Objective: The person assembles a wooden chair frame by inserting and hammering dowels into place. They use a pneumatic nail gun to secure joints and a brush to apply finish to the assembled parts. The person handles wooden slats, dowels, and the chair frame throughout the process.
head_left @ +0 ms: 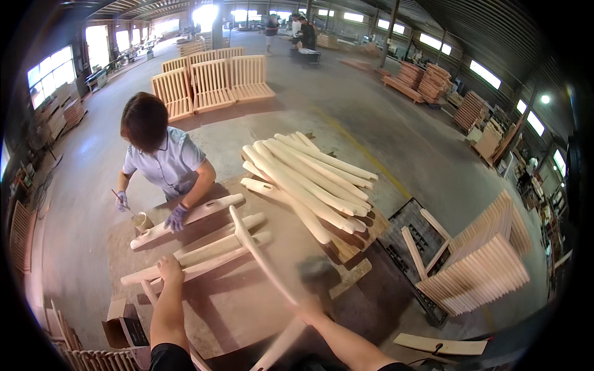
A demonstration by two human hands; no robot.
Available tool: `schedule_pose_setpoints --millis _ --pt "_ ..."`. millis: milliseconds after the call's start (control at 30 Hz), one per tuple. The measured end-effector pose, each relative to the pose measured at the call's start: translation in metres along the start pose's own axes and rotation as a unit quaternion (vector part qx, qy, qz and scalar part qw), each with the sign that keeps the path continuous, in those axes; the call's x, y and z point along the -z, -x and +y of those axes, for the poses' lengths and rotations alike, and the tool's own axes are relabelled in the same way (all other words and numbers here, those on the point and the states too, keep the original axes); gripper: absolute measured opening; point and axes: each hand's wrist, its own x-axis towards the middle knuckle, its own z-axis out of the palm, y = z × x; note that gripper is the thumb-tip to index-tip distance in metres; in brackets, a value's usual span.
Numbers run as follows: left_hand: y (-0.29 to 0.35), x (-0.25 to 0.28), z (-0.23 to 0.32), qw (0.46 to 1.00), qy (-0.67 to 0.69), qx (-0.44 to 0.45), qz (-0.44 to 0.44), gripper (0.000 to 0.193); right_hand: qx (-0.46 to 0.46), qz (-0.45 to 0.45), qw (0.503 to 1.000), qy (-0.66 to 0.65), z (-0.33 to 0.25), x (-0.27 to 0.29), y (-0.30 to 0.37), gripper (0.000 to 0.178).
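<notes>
My left hand (169, 269) is closed on a pale wooden rail (207, 250) lying across the table, beside a second, similar rail (216, 264). A long curved wooden piece (263, 263) crosses the rails' right part and slopes down to my right hand (310, 311). That hand is smeared by motion, so its fingers do not show clearly. Just above it is a dark blurred shape (317, 271) I cannot make out. Below the hand, another wooden piece (281, 343) runs toward me.
Across the table (247, 309), a co-worker's gloved hand (176, 217) steadies a slotted rail (201, 216); the other holds a thin stick by a small cup (143, 221). Curved wooden parts (309, 179) are piled at right, beyond them slatted panels (479, 272). An open carton (124, 324) stands lower left.
</notes>
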Motion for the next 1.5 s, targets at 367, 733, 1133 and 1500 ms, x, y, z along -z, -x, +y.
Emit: schedule_pose_setpoints --millis 367,733,1133,1500 --pt "-0.004 -0.054 -0.025 0.991 0.016 -0.052 0.119 0.042 -0.016 0.059 0.991 0.120 -0.018 -0.016 -0.004 0.055" --pt "0.083 -0.001 0.016 0.953 0.220 -0.168 0.121 0.064 0.089 0.281 0.953 0.069 -0.010 -0.028 0.049 0.043" --pt "0.407 -0.054 0.171 0.625 0.578 -0.448 -0.273 0.050 -0.224 0.212 0.939 -0.152 0.088 -0.017 0.405 0.052" --pt "0.705 0.421 0.277 -0.496 0.630 -0.441 -0.403 0.009 -0.463 0.397 0.746 -0.269 0.248 -0.278 0.633 0.044"
